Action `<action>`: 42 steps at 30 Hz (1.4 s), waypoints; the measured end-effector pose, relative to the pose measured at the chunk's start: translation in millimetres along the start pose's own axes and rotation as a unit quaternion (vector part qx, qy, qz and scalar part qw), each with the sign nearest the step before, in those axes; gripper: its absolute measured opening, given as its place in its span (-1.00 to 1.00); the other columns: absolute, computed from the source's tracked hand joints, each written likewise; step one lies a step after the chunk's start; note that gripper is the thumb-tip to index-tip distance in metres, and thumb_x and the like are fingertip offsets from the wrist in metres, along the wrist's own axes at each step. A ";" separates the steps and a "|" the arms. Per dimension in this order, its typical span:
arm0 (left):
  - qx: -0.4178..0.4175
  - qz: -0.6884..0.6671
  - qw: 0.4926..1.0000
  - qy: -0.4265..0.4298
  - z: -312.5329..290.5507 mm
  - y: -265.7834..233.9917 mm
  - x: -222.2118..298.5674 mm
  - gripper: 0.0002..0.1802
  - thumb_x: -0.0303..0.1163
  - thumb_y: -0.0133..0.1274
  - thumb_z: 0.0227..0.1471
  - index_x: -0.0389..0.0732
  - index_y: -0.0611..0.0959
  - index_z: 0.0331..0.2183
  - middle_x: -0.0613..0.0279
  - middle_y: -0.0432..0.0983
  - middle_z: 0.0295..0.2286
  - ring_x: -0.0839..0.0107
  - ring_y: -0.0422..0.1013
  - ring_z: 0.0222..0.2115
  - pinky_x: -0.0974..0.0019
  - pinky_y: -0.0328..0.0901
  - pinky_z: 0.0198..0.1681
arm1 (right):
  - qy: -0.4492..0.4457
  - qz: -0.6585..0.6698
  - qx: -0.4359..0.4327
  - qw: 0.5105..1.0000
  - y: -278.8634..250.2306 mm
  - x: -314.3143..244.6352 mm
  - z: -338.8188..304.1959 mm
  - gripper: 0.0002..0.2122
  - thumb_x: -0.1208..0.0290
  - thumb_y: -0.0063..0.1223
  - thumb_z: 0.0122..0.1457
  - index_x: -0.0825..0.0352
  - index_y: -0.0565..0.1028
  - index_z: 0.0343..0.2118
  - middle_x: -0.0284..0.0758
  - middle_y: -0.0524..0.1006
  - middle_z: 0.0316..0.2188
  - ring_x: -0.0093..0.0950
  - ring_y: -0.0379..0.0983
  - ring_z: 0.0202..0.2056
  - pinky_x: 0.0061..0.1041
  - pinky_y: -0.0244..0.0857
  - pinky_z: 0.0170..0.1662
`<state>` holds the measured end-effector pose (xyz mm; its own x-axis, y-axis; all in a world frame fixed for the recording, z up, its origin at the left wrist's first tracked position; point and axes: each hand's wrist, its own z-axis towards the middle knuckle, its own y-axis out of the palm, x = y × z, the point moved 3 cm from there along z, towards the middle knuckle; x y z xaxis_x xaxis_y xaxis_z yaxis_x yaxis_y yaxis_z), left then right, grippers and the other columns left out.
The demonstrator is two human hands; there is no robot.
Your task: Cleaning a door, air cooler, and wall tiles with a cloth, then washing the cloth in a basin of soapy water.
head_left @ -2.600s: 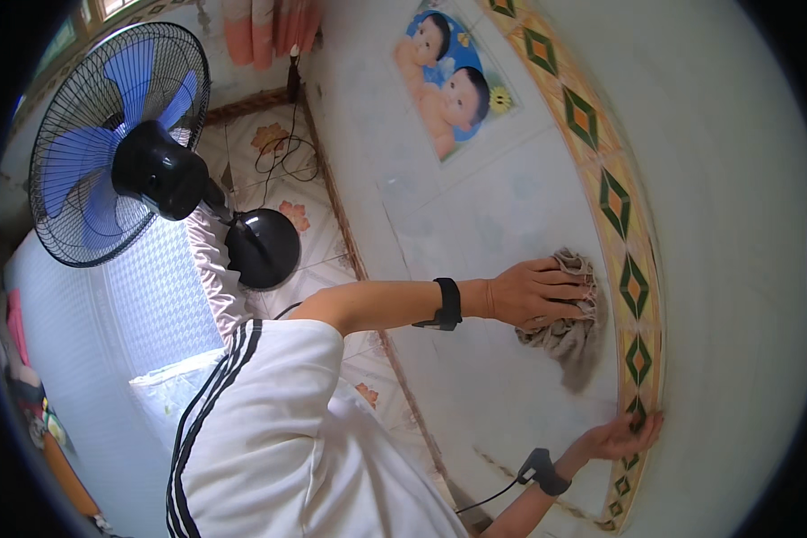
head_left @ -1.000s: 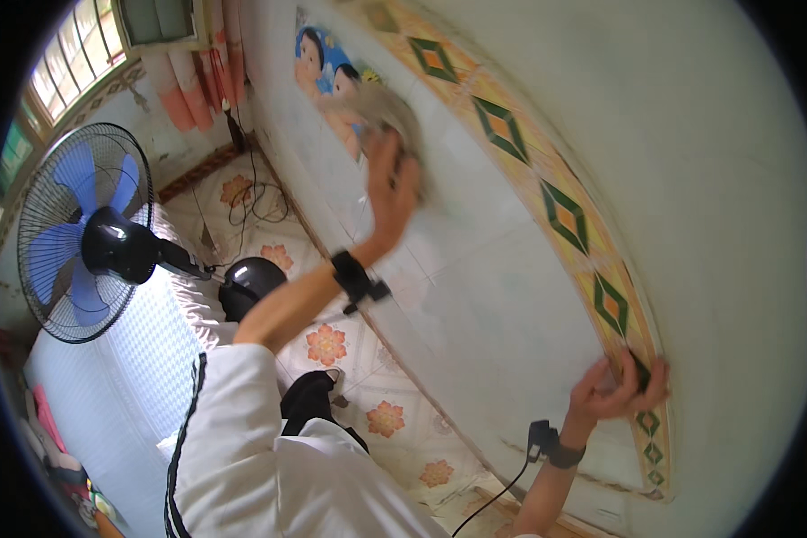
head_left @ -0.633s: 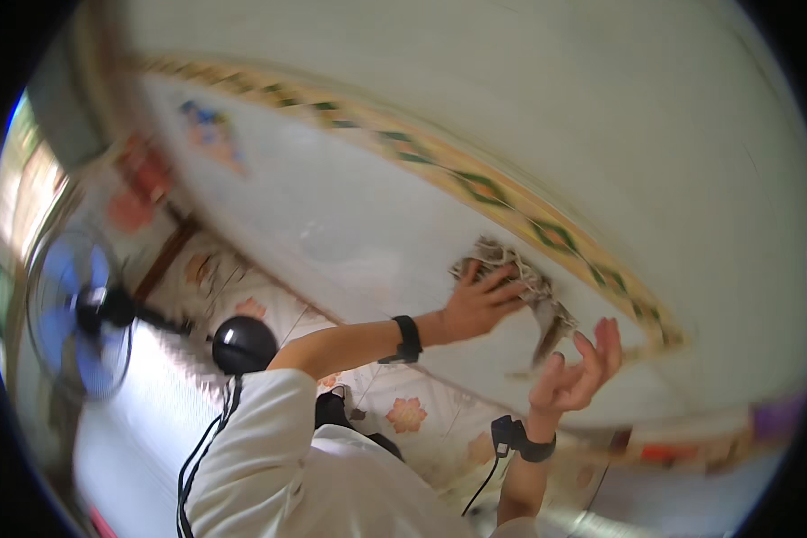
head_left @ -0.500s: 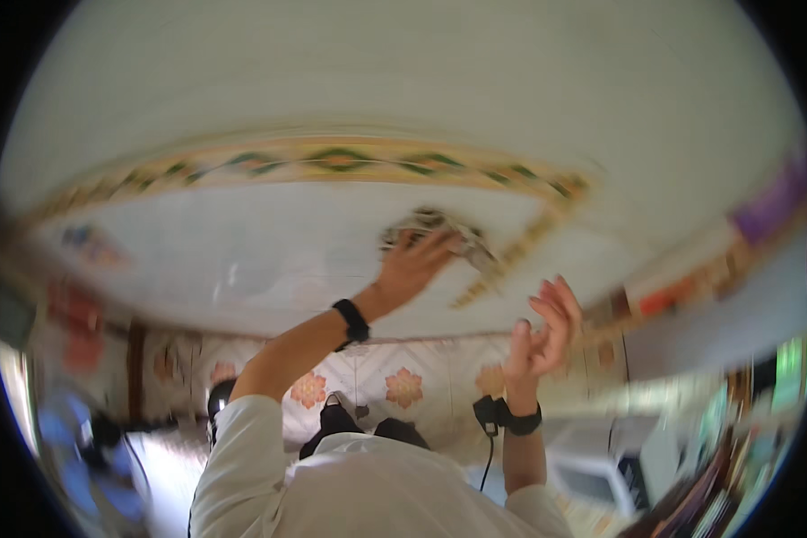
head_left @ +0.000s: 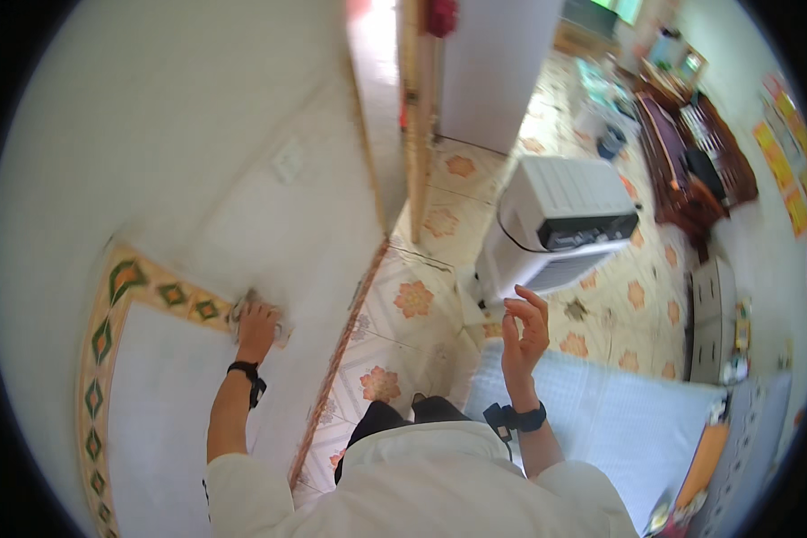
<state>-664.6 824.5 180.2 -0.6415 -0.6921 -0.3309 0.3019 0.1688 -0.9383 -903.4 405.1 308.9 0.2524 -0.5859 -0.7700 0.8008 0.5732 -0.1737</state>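
Along the wall [head_left: 179,179], at the end of its patterned border [head_left: 172,294], your left arm [head_left: 228,414] reached forward. Your right arm [head_left: 539,446] was bent upward, wrist off the wall. Your left hand [head_left: 258,335] lay over the cloth [head_left: 237,316], mostly hiding it against the wall; you couldn't tell whether those fingers gripped it. Your right hand [head_left: 526,342] hung raised, fingers open in a loose curve.

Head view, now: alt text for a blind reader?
The left hand presses a crumpled greyish cloth against a white wall at a yellow border with green diamonds; the right hand is raised, empty. Beyond stands a boxy white appliance.
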 end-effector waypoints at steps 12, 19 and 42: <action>0.032 -0.496 0.833 -0.243 123.7 103.9 86.6 -0.63 -0.44 0.00 -0.18 -0.18 0.52 -0.20 0.10 0.48 -0.40 0.15 0.42 -0.41 0.19 0.32 -0.32 | 0.132 -0.036 0.074 0.988 8.3 65.6 6.7 -0.88 0.63 -0.06 0.02 0.39 0.45 -0.35 -0.21 0.40 -0.19 -0.53 0.38 -0.26 -0.65 0.29 -0.30; -0.152 -0.813 0.416 -0.378 232.5 84.5 96.4 -0.63 -0.54 -0.06 -0.21 -0.35 0.54 -0.23 0.22 0.44 -0.47 0.49 0.36 -0.51 0.44 0.30 -0.46 | 0.119 -0.021 0.131 0.984 76.6 72.1 66.6 -0.89 0.63 -0.06 0.00 0.40 0.45 -0.37 -0.20 0.42 -0.21 -0.53 0.38 -0.31 -0.63 0.28 -0.31; -0.118 -0.817 0.385 -0.413 462.7 78.2 102.5 -0.85 -0.44 0.04 -0.19 -0.30 0.53 -0.47 0.26 0.42 -0.54 0.44 0.35 -0.55 0.38 0.26 -0.49 | 0.133 -0.025 0.226 0.965 88.9 151.4 214.1 -0.86 0.59 -0.19 0.13 0.44 0.43 -0.30 -0.20 0.46 -0.23 -0.55 0.42 -0.35 -0.60 0.29 -0.26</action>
<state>-380.5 442.0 119.5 0.6342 0.0190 0.7730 -0.1636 -0.9738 0.1582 -677.7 244.8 308.3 0.1073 -0.4044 -0.9083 0.9785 0.2048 0.0244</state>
